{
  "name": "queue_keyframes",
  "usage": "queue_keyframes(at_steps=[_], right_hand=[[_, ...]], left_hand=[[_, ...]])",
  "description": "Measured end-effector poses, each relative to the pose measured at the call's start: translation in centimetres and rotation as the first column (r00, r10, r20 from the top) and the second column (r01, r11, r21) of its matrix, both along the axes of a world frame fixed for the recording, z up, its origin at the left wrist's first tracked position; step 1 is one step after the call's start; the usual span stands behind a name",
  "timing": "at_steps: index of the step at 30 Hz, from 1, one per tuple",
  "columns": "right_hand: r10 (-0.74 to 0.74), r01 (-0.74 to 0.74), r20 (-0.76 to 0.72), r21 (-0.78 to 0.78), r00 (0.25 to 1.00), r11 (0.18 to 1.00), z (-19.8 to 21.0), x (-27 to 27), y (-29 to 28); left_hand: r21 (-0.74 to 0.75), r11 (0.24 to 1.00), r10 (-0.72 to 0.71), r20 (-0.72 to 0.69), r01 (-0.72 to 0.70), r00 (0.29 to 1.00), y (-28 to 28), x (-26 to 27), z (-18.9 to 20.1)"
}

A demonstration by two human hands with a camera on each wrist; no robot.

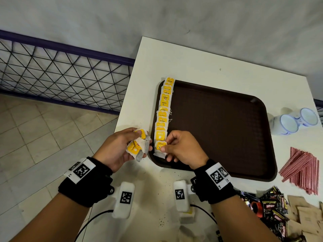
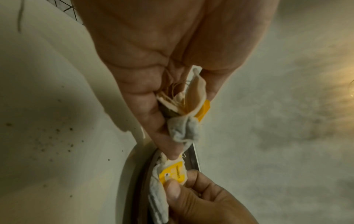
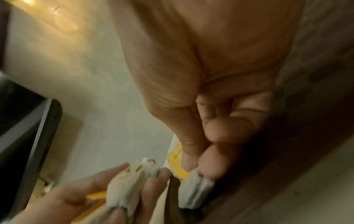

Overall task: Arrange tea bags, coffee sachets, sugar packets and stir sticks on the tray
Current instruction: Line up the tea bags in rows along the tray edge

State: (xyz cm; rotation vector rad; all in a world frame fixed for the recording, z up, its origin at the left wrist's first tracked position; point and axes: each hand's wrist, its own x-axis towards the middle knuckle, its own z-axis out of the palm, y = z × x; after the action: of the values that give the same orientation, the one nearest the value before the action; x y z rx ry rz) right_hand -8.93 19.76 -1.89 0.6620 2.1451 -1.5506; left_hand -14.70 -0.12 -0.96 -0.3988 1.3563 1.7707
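Yellow-tagged tea bag [image 1: 160, 147] pinched in right hand [image 1: 181, 151] grip; left hand [image 1: 116, 149] clutches bunched tea bags [image 1: 138, 145], count unclear.

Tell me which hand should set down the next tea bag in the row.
Right, probably. The right hand already pinches a tea bag at the row's near end on the tray; the left hand just holds spares.

Yellow-tagged tea bags [image 1: 163, 113] in overlapping row along brown tray [image 1: 227, 133] left edge
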Motion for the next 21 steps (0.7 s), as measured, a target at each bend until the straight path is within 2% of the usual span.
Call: queue_keyframes(at_steps=[4, 9, 12, 15, 17, 19, 21], right_hand=[[-0.021, 0.028, -0.052, 0.130, 0.998, 0.991, -0.6, -0.1, -0.3], [-0.107, 0.110, -0.043, 0.077, 0.993, 0.991, -0.6, 0.2, -1.1], [-0.104, 0.107, -0.028, 0.096, 0.994, 0.990, -0.4, 0.3, -1.5], [-0.032, 0.046, -0.057, 0.258, 0.998, 0.965, 0.1, 0.5, -1.3], [0.005, 0.049, -0.140, 0.377, 0.990, 0.925, 0.8, 0.2, -0.6], [-0.009, 0.086, -0.269, 0.276, 0.963, 0.957, 1.8, -0.5, 0.1], [0.032, 0.017, -0.340, 0.141, 0.940, 0.990, 2.7, -1.3, 0.6]], left_hand=[[-0.013, 1.000, 0.006, 0.010, -0.006, 1.000, 0.0, -0.1, 0.0], [-0.006, 1.000, 0.017, 0.018, -0.017, 1.000, 0.1, -0.2, 0.0], [0.012, 1.000, 0.028, 0.065, -0.029, 0.997, 0.2, -0.3, -0.1], [0.028, 1.000, 0.008, 0.095, -0.011, 0.995, 0.4, -0.4, 0.0], [0.034, 0.999, -0.040, 0.041, 0.038, 0.998, 0.5, -0.5, 0.1], [0.027, 0.994, -0.108, -0.063, 0.110, 0.992, 0.8, -0.5, 0.3], [0.021, 0.984, -0.170, -0.147, 0.175, 0.974, 1.2, -0.5, 0.4]])
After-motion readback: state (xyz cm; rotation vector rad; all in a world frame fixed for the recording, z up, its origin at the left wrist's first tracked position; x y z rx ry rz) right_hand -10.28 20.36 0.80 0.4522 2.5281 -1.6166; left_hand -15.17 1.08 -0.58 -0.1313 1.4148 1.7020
